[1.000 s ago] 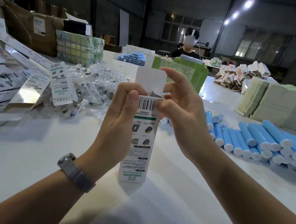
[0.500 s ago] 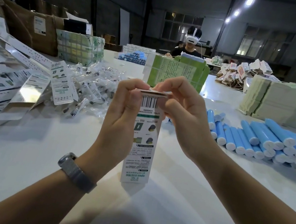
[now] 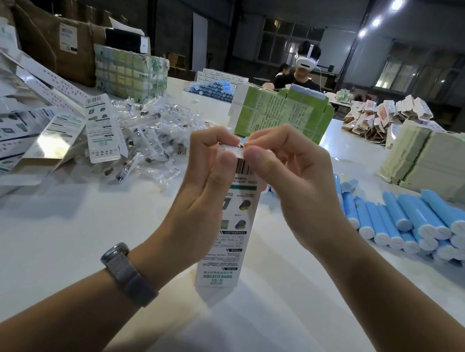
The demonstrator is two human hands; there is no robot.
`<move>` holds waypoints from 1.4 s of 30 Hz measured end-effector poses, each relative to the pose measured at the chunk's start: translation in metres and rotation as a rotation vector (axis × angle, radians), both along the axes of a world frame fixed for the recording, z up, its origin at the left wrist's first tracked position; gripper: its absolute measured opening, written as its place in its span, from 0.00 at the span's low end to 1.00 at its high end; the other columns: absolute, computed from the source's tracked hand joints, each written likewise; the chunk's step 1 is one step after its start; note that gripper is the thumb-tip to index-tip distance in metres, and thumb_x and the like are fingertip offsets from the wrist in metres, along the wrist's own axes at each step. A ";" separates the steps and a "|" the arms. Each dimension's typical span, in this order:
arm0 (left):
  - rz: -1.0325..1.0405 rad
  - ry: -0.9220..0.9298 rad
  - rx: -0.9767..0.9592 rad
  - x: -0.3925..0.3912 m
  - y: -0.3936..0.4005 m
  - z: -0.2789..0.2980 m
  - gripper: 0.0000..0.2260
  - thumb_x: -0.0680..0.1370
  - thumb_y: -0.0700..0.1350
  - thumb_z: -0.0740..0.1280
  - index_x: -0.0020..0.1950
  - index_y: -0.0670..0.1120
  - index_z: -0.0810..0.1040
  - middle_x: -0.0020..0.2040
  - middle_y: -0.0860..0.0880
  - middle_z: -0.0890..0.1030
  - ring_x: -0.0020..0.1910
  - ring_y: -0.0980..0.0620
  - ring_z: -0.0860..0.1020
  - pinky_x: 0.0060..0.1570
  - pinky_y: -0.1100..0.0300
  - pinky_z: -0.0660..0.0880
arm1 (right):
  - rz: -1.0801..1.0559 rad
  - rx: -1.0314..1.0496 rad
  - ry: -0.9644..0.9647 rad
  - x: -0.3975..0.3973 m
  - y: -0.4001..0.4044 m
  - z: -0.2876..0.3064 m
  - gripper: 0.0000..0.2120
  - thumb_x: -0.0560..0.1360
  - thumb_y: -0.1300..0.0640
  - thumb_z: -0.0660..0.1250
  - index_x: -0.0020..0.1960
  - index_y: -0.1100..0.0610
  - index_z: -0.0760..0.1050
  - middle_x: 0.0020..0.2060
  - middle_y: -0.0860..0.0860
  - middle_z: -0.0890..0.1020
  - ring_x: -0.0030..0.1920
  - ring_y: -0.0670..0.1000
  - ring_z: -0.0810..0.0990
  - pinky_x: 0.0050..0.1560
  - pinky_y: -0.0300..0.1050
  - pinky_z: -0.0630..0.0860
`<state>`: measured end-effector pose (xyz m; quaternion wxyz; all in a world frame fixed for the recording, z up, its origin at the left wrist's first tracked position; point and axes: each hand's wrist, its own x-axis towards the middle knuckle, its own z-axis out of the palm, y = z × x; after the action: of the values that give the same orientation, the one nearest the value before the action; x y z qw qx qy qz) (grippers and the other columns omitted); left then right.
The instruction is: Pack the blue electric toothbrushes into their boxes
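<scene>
A white box (image 3: pixel 228 230) stands upright on the white surface (image 3: pixel 62 240); the left hand (image 3: pixel 203 195) grips its side, the right hand (image 3: pixel 290 185) pinches its top flap. Blue toothbrushes (image 3: pixel 418 223) lie piled to the right.

The toothbrush box (image 3: pixel 227 229) is printed cardboard with a slight sheen. Right of it, the blue toothbrush handles (image 3: pixel 418 223) look like smooth matt plastic. Left of it lie mirror-glossy flat cartons (image 3: pixel 44 143) and crinkled clear plastic bags (image 3: pixel 147 132). The white table (image 3: pixel 30 250) is smooth and semi-glossy. The watch band (image 3: pixel 130 276) is woven metal mesh.
</scene>
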<state>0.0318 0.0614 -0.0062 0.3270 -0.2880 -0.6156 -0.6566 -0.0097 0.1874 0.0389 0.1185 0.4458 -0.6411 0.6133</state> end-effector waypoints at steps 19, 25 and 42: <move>0.135 0.023 -0.015 -0.001 -0.001 -0.003 0.09 0.83 0.52 0.55 0.58 0.68 0.65 0.48 0.51 0.79 0.45 0.48 0.80 0.45 0.55 0.77 | -0.081 0.041 0.086 0.003 0.001 0.002 0.07 0.73 0.62 0.66 0.43 0.52 0.79 0.41 0.58 0.82 0.45 0.60 0.80 0.42 0.56 0.79; 0.123 0.114 -0.093 -0.003 -0.001 -0.005 0.11 0.85 0.48 0.53 0.67 0.56 0.60 0.50 0.55 0.77 0.45 0.54 0.80 0.43 0.61 0.76 | -0.126 0.035 0.112 0.005 0.000 0.007 0.05 0.76 0.59 0.66 0.44 0.53 0.79 0.37 0.48 0.83 0.39 0.52 0.79 0.38 0.40 0.75; 0.184 0.130 -0.109 -0.001 -0.002 -0.004 0.10 0.86 0.42 0.51 0.62 0.58 0.63 0.48 0.51 0.76 0.42 0.45 0.79 0.38 0.47 0.79 | -0.016 -0.051 0.032 0.000 0.000 0.000 0.05 0.76 0.60 0.65 0.50 0.57 0.78 0.44 0.54 0.83 0.46 0.62 0.81 0.44 0.64 0.77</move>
<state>0.0311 0.0595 -0.0097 0.4088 -0.2896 -0.6517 -0.5695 -0.0099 0.1878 0.0393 0.1447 0.4474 -0.6269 0.6212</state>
